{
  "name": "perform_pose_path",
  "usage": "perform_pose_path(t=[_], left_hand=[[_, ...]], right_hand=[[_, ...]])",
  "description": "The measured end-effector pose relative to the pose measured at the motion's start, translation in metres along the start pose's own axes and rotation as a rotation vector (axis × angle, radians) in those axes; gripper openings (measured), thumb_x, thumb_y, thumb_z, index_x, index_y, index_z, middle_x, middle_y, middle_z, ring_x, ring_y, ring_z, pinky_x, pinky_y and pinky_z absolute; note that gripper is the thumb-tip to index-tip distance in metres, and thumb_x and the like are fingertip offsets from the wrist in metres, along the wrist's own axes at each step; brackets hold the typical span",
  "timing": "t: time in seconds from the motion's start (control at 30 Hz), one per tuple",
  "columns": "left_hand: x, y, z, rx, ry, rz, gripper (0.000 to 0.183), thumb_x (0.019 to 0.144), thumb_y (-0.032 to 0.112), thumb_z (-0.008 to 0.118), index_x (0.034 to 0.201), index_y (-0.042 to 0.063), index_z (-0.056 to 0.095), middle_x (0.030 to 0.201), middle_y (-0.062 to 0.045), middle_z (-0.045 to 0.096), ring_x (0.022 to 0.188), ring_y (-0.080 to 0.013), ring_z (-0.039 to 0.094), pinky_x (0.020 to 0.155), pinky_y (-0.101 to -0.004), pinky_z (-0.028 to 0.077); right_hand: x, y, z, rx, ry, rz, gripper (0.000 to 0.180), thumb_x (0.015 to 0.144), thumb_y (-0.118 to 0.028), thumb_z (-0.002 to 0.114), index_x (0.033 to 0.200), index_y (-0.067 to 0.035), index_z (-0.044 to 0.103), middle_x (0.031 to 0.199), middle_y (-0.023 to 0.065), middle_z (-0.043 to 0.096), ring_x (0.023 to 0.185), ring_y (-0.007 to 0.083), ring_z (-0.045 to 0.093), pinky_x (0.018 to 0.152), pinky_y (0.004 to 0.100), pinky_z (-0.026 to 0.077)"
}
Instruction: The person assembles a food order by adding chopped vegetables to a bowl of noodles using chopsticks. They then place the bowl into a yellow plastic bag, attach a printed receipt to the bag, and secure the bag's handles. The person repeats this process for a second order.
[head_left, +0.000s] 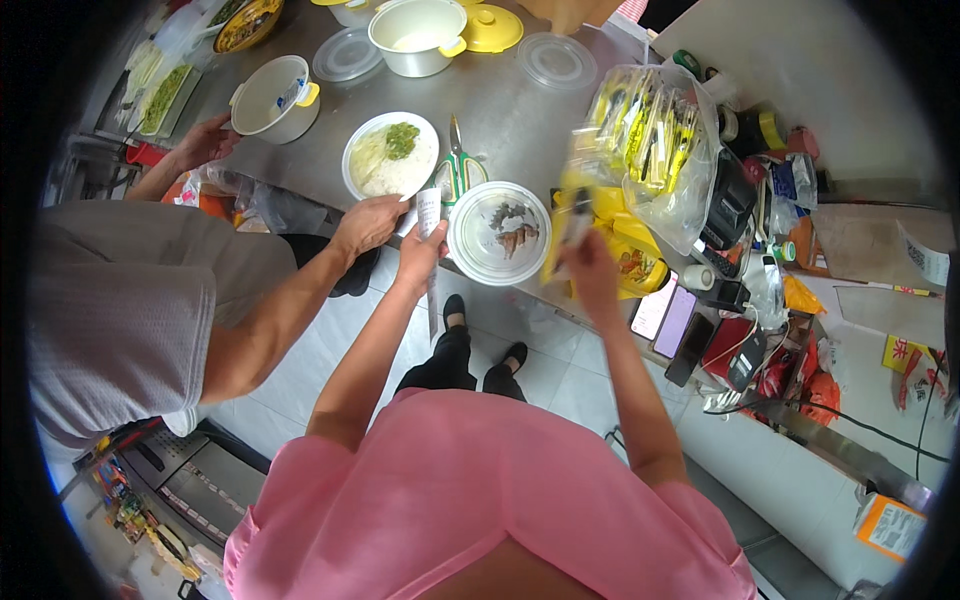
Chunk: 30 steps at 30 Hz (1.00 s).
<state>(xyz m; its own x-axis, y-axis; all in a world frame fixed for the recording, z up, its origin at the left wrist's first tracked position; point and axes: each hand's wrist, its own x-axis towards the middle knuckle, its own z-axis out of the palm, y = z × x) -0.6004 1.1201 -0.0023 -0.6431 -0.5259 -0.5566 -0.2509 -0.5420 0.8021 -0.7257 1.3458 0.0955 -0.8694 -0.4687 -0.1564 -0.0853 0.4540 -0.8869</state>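
Observation:
My left hand (421, 259) grips a long printed paper receipt (429, 214) whose lower end hangs past the table edge. Right beside those fingers sits a round lidded tub (499, 244), with dark and brown food showing through its clear lid. My right hand (591, 262) is blurred and closed around a yellowish packet (579, 210), too smeared to name exactly. It is over a yellow printed bag (626, 255). Green-and-white-handled scissors (459, 169) lie behind the tub. Left of them, an uncovered white bowl (394, 154) holds rice, pale shreds and chopped greens.
A co-worker's hand (375, 221) touches the bowl's near rim; their other hand (206, 142) is at a cream pot (277, 101). Another pot (418, 37) and clear lids (556, 60) stand behind. A plastic bag of yellow packets (652, 135) and phones (675, 322) are at right.

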Motion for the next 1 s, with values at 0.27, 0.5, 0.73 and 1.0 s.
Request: perform_pose_path(t=[0.27,0.5,0.73,1.0], left_hand=[[0.001,0.004,0.010,0.016,0.029,-0.008,0.014,0.086,0.018,0.061,0.088,0.005,0.056,0.066,0.001,0.053,0.055,-0.0072,0.046,0.052,-0.0221,0.038],[0.019,0.005,-0.002,0.090,-0.044,0.002,0.012,0.087,0.015,0.058,0.086,0.004,0.057,0.069,-0.002,0.056,0.058,-0.0118,0.051,0.057,-0.0261,0.042],[0.015,0.016,-0.005,0.106,-0.101,-0.070,0.011,0.087,0.015,0.059,0.086,0.004,0.057,0.068,-0.003,0.057,0.059,-0.0117,0.052,0.057,-0.0250,0.041],[0.023,0.012,-0.007,0.040,-0.091,-0.050,0.012,0.087,0.012,0.058,0.093,0.002,0.059,0.072,-0.003,0.058,0.057,-0.0097,0.051,0.055,-0.0229,0.043]], right_hand=[[-0.001,0.040,0.060,-0.358,0.148,-0.149,0.033,0.076,-0.020,0.066,0.100,-0.001,0.054,0.085,0.0153,0.062,0.073,0.0347,0.058,0.069,0.0393,0.046],[-0.004,0.047,0.042,-0.064,-0.048,0.100,0.037,0.070,-0.025,0.070,0.092,0.001,0.054,0.074,0.0139,0.059,0.067,0.0328,0.057,0.063,0.0400,0.045],[0.025,0.000,0.019,-0.288,0.129,0.021,0.032,0.074,-0.028,0.066,0.076,0.003,0.057,0.067,0.0212,0.057,0.066,0.0389,0.057,0.059,0.0431,0.044],[0.037,0.032,0.023,-0.630,-0.004,-0.241,0.030,0.086,-0.022,0.051,0.075,0.005,0.056,0.076,0.0248,0.059,0.072,0.0396,0.059,0.063,0.0460,0.045]])
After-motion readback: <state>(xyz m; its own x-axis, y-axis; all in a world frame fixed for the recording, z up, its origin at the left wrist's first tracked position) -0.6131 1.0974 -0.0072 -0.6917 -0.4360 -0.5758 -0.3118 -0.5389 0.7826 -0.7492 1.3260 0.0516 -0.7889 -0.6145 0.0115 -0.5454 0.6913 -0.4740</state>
